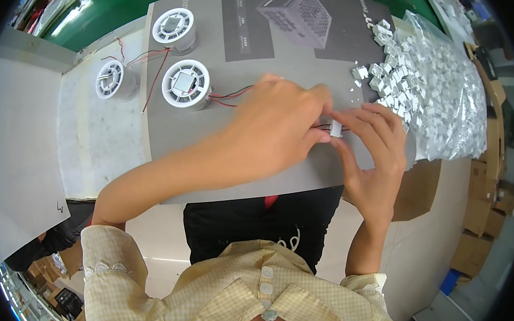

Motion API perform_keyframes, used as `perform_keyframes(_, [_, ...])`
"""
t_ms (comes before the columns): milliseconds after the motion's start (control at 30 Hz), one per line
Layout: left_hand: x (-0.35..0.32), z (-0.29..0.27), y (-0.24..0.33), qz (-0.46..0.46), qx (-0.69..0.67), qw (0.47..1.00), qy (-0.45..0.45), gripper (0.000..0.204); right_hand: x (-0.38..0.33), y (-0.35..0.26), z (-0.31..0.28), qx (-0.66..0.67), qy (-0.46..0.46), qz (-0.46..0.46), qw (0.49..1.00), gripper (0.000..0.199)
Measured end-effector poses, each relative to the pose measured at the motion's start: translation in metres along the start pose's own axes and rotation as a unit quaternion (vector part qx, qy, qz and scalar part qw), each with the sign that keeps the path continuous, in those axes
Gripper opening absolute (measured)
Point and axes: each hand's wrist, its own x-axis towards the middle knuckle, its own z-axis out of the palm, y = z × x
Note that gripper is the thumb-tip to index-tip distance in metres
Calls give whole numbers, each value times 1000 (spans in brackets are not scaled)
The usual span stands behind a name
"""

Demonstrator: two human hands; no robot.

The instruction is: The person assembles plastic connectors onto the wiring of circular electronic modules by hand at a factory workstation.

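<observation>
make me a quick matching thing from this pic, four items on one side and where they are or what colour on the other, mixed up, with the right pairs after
Column one
1. small white block
2. clear plastic bag
3. leftmost round white part
4. shirt

Column two
A. yellow checked
B. at the right end of the grey board
C. between the left hand and the right hand
D. on the pale surface left of the board

Pairs: 1-C, 2-B, 3-D, 4-A

And there it was, a small assembly workshop! White round units (pixel 186 84) trailed thin wires (pixel 157 81) across a grey board (pixel 172 135), a clear bag (pixel 420 26) bulged with little white blocks (pixel 402 90), and cardboard boxes (pixel 471 253) lined the right side.
</observation>
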Motion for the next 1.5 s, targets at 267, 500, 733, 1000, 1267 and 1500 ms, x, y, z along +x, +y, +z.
perform_keyframes(267, [-50, -20, 25, 0, 273, 960, -63, 53, -4, 1, 3, 7, -104, -28, 994, 33])
perform_keyframes(500, [-62, -17, 16, -17, 124, 992, 8, 60, -11, -8, 19, 79, -128, -56, 987, 30])
perform_keyframes(733, [-63, -16, -7, 14, -11, 998, 53, 67, -11, -9, 28, 96, -44, -96, 990, 33])
perform_keyframes(1000, [-65, -15, -19, 34, -35, 997, 64, 62, -7, -12, 24, 125, -59, -109, 984, 38])
perform_keyframes(1267, [-60, -18, -23, 55, -49, 995, 63, 58, 2, -8, 22, 206, -84, -85, 971, 37])
perform_keyframes(1500, [-62, -17, -18, 58, -42, 996, 53, 63, 4, -7, 10, 166, -107, -117, 973, 40])
